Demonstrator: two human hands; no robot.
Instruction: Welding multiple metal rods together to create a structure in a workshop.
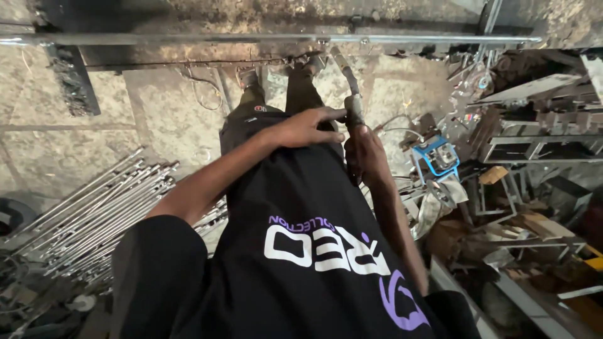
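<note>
I look straight down my black printed shirt to my feet on a stone floor. My right hand [363,149] is shut around the handle of a welding torch [349,88], whose neck points away toward a long horizontal metal bar [188,39] near my shoes. My left hand [308,127] lies across my body beside the torch handle, fingers stretched flat with the fingertips touching the handle just above my right hand. The torch tip sits close to the bar, near a small joint.
A bundle of thin steel rods [94,210] lies on the floor at the left. A dark metal piece [72,78] lies upper left. At the right are a blue-framed tool [436,157], a hose, stacked metal frames [540,125] and scrap.
</note>
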